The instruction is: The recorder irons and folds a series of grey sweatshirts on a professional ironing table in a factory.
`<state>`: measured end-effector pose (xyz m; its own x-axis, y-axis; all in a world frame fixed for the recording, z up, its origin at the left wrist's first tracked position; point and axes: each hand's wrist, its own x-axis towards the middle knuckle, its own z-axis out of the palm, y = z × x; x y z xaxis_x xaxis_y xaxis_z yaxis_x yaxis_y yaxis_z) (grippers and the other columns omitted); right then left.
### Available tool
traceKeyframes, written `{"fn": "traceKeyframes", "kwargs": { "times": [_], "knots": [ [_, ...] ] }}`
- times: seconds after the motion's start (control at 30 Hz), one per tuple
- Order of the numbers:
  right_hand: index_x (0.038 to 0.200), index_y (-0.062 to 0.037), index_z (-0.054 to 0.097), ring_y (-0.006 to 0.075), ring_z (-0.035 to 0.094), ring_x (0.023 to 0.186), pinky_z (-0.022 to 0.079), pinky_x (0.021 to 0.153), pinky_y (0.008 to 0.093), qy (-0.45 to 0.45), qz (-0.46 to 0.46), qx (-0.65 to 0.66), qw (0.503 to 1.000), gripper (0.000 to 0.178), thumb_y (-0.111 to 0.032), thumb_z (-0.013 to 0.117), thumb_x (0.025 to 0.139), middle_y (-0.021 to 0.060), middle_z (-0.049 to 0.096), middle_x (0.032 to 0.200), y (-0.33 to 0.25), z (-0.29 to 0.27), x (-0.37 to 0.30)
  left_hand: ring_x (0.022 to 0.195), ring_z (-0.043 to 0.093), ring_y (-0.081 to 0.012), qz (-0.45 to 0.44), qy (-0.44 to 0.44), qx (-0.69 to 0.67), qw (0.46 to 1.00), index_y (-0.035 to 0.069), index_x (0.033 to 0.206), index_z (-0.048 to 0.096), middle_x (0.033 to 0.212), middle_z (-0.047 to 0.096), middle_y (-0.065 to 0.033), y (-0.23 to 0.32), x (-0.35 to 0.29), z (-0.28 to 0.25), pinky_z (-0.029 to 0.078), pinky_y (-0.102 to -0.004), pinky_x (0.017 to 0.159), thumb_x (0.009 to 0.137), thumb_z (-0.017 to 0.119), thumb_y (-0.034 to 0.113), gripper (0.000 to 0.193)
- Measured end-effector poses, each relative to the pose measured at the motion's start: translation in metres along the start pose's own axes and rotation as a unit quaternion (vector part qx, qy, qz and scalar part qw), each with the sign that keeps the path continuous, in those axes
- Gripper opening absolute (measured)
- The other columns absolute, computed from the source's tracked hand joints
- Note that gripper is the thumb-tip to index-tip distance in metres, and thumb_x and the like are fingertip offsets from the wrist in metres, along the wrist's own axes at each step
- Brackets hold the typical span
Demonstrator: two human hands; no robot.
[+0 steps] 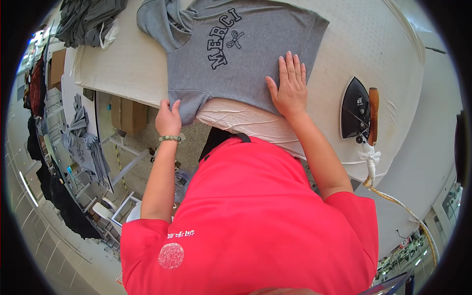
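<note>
A grey hooded sweatshirt with dark lettering and a bow motif lies spread on the cream-covered ironing table, its hood toward the left. My right hand rests flat on the lower part of the sweatshirt, fingers stretched out. At the near edge, my left hand, with a beaded bracelet at the wrist, pinches the shoulder edge of the sleeve, which hangs over the table's side. To the right of my right hand stands a black iron with a wooden handle, apart from the garment.
A cord runs from the iron off the table's right side. Dark grey garments are heaped at the far left corner. More grey garments hang at the left, near a cardboard box below the table.
</note>
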<state>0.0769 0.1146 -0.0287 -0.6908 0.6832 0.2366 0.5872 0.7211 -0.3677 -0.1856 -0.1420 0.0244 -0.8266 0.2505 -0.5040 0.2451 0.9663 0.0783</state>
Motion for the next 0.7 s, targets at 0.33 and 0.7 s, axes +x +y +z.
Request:
{"fn": "traceKeyframes", "kwargs": {
  "times": [0.33, 0.7],
  "knots": [
    [0.109, -0.0045, 0.070, 0.0261, 0.070, 0.090, 0.056, 0.080, 0.0407, -0.083, 0.288, 0.161, 0.940, 0.028, -0.022, 0.080, 0.090, 0.0107, 0.072, 0.106, 0.015, -0.060, -0.058, 0.146, 0.047, -0.0346, 0.673, 0.079, -0.122, 0.725, 0.002, 0.139, 0.061, 0.152, 0.055, -0.0151, 0.169, -0.050, 0.087, 0.034, -0.0484, 0.124, 0.097, 0.065, 0.014, 0.044],
    [0.110, -0.0036, 0.068, 0.0187, 0.069, 0.074, 0.055, 0.058, 0.0360, -0.062, 0.371, 0.315, 0.871, 0.027, -0.022, 0.076, 0.092, 0.0102, 0.073, 0.092, 0.016, -0.048, -0.054, 0.154, 0.036, -0.0343, 0.686, 0.049, -0.067, 0.723, 0.003, 0.153, 0.049, 0.164, 0.042, -0.0145, 0.197, -0.060, 0.111, 0.027, -0.0508, 0.127, 0.101, 0.062, 0.024, 0.057]
  ]
}}
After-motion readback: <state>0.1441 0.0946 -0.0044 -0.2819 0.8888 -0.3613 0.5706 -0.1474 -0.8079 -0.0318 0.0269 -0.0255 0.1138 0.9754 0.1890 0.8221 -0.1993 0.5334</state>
